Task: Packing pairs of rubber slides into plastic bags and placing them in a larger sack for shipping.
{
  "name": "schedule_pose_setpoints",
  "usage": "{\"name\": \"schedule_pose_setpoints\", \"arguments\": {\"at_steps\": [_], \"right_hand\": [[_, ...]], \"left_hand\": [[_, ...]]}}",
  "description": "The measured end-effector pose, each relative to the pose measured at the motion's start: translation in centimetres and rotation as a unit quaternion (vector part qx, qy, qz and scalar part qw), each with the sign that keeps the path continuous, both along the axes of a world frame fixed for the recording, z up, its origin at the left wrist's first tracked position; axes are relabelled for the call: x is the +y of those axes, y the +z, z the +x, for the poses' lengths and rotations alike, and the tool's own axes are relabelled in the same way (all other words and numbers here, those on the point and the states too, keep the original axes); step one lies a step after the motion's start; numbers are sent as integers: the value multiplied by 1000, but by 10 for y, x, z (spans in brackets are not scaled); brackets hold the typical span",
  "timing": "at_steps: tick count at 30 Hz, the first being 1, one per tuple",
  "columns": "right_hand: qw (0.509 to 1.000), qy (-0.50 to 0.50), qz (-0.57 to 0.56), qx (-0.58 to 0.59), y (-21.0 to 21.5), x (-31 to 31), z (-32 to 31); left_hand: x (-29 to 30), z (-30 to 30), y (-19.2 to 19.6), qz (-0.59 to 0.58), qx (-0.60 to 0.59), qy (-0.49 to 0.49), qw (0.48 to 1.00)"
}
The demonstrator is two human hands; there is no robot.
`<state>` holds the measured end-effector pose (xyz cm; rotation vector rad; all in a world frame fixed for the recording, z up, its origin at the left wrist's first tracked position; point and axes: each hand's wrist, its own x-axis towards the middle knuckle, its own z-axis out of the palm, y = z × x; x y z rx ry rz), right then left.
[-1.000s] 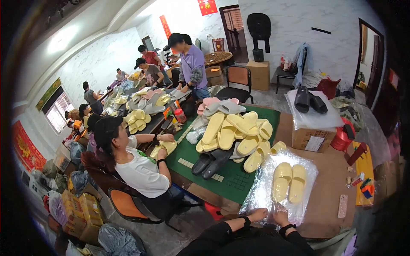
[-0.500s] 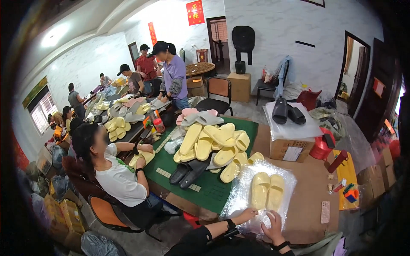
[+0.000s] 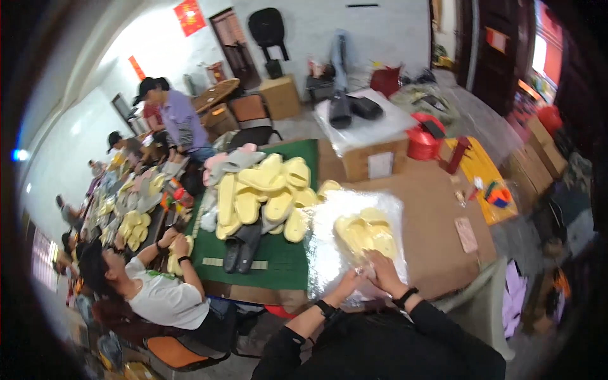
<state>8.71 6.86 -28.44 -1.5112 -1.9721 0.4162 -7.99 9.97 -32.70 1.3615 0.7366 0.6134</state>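
Observation:
A pair of pale yellow slide slippers lies side by side on a stack of shiny clear plastic, at the near edge of the table. My left hand is closed, its fingertips pinching the clear plastic close to the slippers' near ends. My right hand is right beside it, fingers drawn together on the plastic and reaching the near end of the slippers. Blur and glare hide exactly how the plastic lies between the fingertips.
More yellow slippers are heaped on a green mat, beside black slippers. Black slippers top a box. A phone lies at right. A co-worker sits at left handling a yellow slipper.
The view has turned rightward and tilted. My hands have come together at the slippers' near ends, and my right hand's spread fingers have closed. The slippers now lie slightly askew.

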Motion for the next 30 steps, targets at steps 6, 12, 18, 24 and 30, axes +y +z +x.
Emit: {"name": "schedule_pose_setpoints", "arguments": {"at_steps": [6, 12, 18, 24, 30], "right_hand": [[990, -102, -2, 96, -15, -11, 34], [872, -314, 3, 376, 19, -12, 47], [787, -363, 143, 478, 43, 36, 128], [842, -309, 254, 362, 78, 56, 138], [935, -317, 120, 100, -10, 12, 148]], "left_hand": [[-31, 29, 6, 214, 128, 60, 967], [-39, 16, -39, 267, 285, 127, 912], [-43, 12, -43, 305, 569, 8, 764], [-38, -5, -49, 304, 545, 3, 782], [-34, -7, -57, 345, 527, -61, 774]]}}
